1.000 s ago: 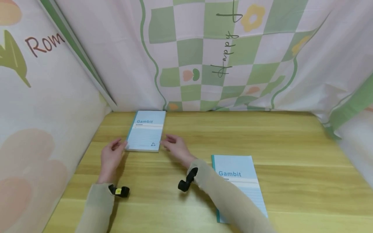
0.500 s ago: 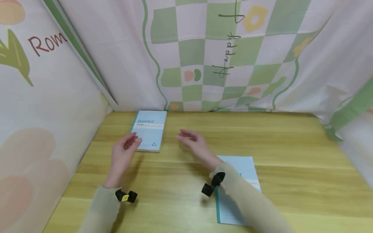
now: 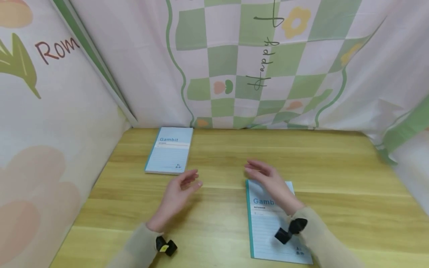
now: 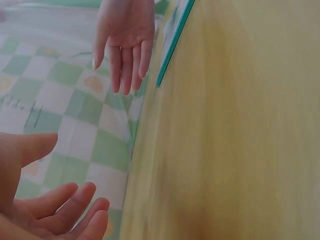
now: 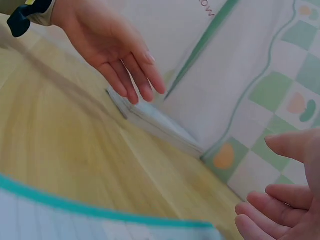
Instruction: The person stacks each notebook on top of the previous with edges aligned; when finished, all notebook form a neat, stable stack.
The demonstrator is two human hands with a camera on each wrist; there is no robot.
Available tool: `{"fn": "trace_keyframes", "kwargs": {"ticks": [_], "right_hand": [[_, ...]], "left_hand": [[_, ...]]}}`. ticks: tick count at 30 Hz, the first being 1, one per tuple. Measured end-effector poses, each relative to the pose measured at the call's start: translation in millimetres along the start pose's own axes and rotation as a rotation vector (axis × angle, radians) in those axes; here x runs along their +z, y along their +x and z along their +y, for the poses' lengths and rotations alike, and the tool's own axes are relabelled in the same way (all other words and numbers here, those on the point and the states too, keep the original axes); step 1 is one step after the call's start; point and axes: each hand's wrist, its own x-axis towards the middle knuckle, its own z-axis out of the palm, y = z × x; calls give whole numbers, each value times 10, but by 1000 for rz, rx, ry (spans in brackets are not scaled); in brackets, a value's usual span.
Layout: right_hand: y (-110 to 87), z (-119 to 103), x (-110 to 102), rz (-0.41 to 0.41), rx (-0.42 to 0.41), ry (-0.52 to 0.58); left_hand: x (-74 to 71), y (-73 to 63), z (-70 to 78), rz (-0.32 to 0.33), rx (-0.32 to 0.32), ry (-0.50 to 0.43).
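Observation:
A light-blue Gambit notebook [image 3: 167, 153] with a teal spine lies at the back left of the table; its thick side shows in the right wrist view [image 5: 159, 127]. A second Gambit notebook [image 3: 268, 232] lies flat at the front right. My left hand [image 3: 179, 193] hovers just in front of the back notebook's near right corner, fingers relaxed and holding nothing. Over the top end of the front notebook is my right hand [image 3: 273, 184], also loosely bent with nothing in it, hiding part of the title. Both palms face each other in the left wrist view.
The wooden table [image 3: 214, 156] meets a checked green-and-white curtain [image 3: 234, 74] along its back edge. A printed cloth [image 3: 60, 111] hangs at the left side. Small black cameras sit on both wrists, the right one [image 3: 289, 230] over the front notebook.
Both hands have left the sides of the back notebook and moved right. The right hand has travelled to above the front notebook, the left to the table's middle-left. The notebooks stay in place.

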Motion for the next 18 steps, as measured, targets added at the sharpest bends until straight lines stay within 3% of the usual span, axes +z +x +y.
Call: {"fn": "trace_keyframes", "kwargs": {"ticks": [9, 18], "right_hand": [[-429, 163, -393, 105, 30, -106], [-668, 249, -791, 191, 3, -143]], "left_hand": [[272, -108, -14, -189, 26, -38], [550, -257, 13, -304, -19, -103]]}}
